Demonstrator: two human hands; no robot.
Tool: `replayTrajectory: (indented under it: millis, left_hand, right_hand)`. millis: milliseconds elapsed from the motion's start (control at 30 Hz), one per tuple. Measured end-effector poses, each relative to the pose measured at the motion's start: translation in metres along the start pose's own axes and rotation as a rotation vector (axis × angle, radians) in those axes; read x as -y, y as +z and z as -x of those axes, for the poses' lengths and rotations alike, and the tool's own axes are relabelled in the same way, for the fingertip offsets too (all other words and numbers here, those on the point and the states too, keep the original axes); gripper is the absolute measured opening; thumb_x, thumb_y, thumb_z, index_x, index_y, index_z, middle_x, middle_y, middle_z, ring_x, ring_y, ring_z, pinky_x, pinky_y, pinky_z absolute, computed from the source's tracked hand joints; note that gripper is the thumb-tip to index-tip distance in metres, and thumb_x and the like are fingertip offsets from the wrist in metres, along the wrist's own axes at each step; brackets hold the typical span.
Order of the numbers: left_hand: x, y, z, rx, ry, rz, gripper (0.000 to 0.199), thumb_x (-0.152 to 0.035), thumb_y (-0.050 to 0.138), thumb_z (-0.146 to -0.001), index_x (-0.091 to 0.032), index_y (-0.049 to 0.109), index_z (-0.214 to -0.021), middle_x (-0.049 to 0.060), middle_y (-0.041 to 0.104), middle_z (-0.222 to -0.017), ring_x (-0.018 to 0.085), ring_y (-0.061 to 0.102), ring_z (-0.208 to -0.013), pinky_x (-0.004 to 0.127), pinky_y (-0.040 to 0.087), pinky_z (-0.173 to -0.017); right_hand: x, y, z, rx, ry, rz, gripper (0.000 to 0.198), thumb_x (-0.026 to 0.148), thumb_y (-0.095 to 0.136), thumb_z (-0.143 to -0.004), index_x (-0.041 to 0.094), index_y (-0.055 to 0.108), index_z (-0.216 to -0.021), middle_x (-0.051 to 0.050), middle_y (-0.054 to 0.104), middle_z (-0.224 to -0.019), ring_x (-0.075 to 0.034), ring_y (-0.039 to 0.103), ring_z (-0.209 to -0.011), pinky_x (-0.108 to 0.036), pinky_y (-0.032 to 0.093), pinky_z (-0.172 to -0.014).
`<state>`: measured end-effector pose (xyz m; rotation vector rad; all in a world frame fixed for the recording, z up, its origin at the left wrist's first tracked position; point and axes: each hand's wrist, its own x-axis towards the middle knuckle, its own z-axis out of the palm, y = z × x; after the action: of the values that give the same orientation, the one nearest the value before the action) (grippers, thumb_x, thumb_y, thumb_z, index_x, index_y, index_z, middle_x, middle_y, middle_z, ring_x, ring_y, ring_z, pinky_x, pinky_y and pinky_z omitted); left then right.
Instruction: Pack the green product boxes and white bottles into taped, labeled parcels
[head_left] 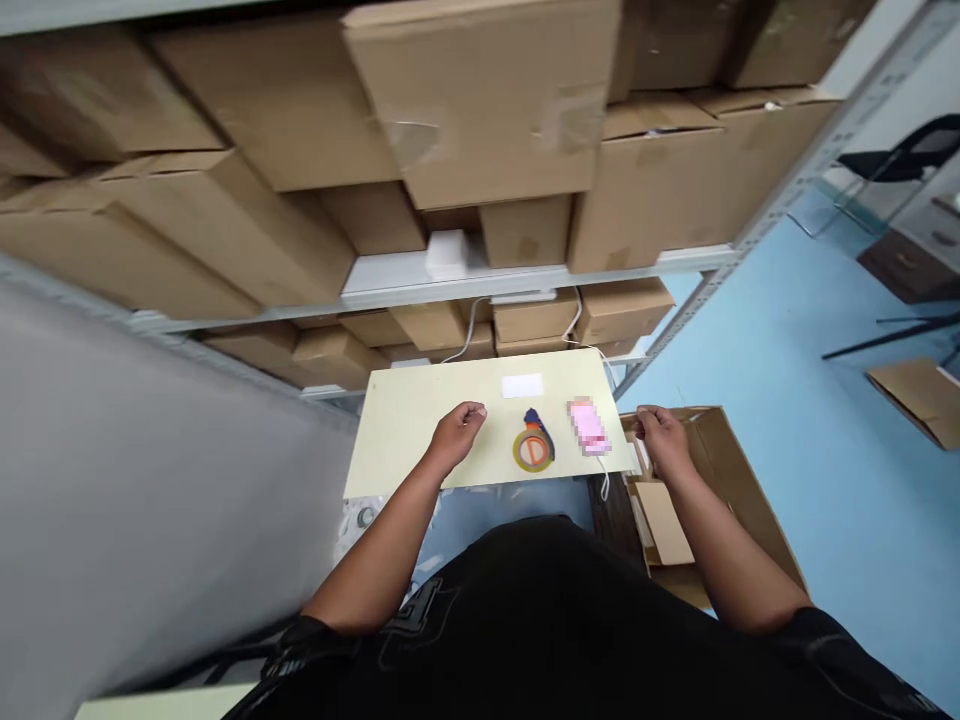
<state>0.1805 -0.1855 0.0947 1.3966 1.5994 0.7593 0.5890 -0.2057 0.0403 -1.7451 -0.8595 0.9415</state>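
My left hand is above the left half of a pale yellow table, with its fingers curled together and no object visible in them. My right hand is closed beyond the table's right edge, above an open cardboard box. White pieces show just below its fingers, and I cannot tell whether it grips one. Between my hands lie a tape dispenser in blue and orange with a yellow roll, a white rectangular card or pad, and a pink blurred-out object with a white cord.
A metal shelf packed with cardboard boxes rises behind the table. White cables run down to it. A grey wall is on the left. On the right stand a shelf post and a black chair.
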Motion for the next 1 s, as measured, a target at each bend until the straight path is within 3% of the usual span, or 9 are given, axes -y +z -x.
replayTrajectory:
  millis: [300, 500, 633, 833, 1000]
  left_hand:
    - [0.09, -0.107, 0.122, -0.324, -0.073, 0.108, 0.034, -0.049, 0.062, -0.088, -0.021, 0.071, -0.104, 0.007, 0.077, -0.105, 0.025, 0.071, -0.102, 0.038, 0.055, -0.096]
    - [0.146, -0.16, 0.197, -0.509, -0.223, 0.179, 0.032, -0.047, 0.064, -0.085, -0.021, 0.07, -0.102, 0.007, 0.077, -0.102, 0.025, 0.072, -0.098, 0.038, 0.056, -0.092]
    - [0.17, -0.17, 0.22, -0.604, -0.317, 0.223, 0.029, -0.043, 0.063, -0.084, -0.021, 0.07, -0.102, 0.006, 0.077, -0.102, 0.025, 0.072, -0.099, 0.037, 0.056, -0.092]
    - [0.192, -0.159, 0.234, -0.79, -0.421, 0.192, 0.027, -0.043, 0.063, -0.086, -0.023, 0.069, -0.104, 0.005, 0.075, -0.103, 0.024, 0.071, -0.1, 0.037, 0.054, -0.093]
    - [0.204, -0.156, 0.27, -1.005, -0.632, 0.069, 0.029, -0.042, 0.064, -0.088, -0.022, 0.068, -0.108, 0.006, 0.073, -0.104, 0.025, 0.069, -0.101, 0.039, 0.053, -0.093]
  right_hand:
    - [0.051, 0.149, 0.091, 0.299, -0.104, 0.046, 0.036, 0.05, 0.07, -0.077, 0.02, 0.072, -0.097, -0.006, 0.075, -0.089, -0.02, 0.069, -0.075, -0.033, 0.056, -0.07]
    - [0.07, 0.254, 0.146, 0.636, -0.186, 0.187, 0.034, 0.051, 0.066, -0.08, 0.022, 0.073, -0.098, -0.006, 0.075, -0.095, -0.023, 0.072, -0.082, -0.035, 0.056, -0.077]
    - [0.079, 0.314, 0.163, 0.823, -0.262, 0.295, 0.034, 0.051, 0.063, -0.082, 0.023, 0.073, -0.099, -0.005, 0.075, -0.098, -0.023, 0.072, -0.085, -0.036, 0.055, -0.08]
    - [0.071, 0.385, 0.168, 1.123, -0.282, 0.419, 0.035, 0.052, 0.064, -0.081, 0.023, 0.073, -0.099, -0.005, 0.075, -0.096, -0.025, 0.073, -0.086, -0.036, 0.055, -0.079]
    - [0.064, 0.439, 0.185, 1.39, -0.318, 0.527, 0.037, 0.054, 0.064, -0.08, 0.023, 0.074, -0.098, -0.005, 0.076, -0.094, -0.026, 0.074, -0.085, -0.036, 0.055, -0.078]
